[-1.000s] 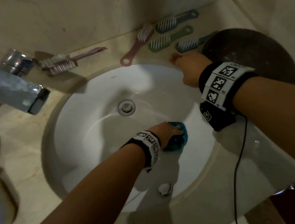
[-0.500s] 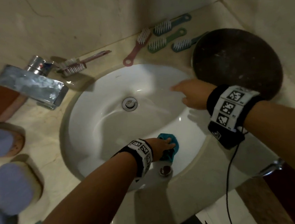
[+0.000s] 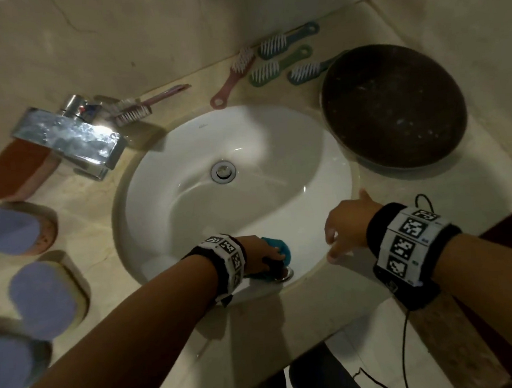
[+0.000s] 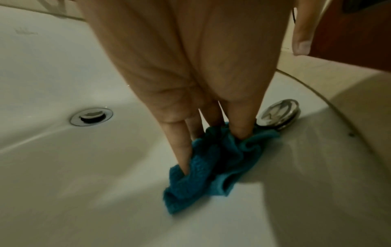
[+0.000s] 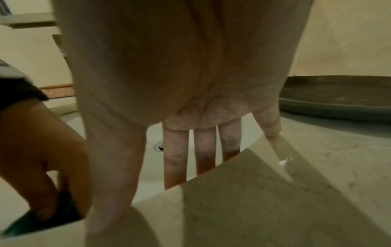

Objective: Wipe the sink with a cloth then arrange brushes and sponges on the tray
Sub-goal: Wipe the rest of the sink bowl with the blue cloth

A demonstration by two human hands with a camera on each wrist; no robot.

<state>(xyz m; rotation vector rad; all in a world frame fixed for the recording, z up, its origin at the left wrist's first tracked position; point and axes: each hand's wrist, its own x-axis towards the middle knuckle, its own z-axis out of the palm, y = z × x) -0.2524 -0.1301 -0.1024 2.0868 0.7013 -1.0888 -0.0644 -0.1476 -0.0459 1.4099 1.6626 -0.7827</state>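
Teal cloth [image 4: 213, 167] lies bunched on the near wall of the white sink [image 3: 243, 139], just beside a chrome overflow cap [image 4: 279, 115]. The left hand [image 3: 261, 256] grasps it, fingers [image 4: 180, 150] dug into the folds. The right hand [image 3: 346, 229] hangs released at the near right rim, fingers straight. To wipe well, I think the cloth should be spread flatter and pressed in curved strokes toward the drain [image 3: 223, 172]. Brushes [image 3: 268, 69] and the dark tray [image 3: 395, 107] wait at the far right corner of the desk.
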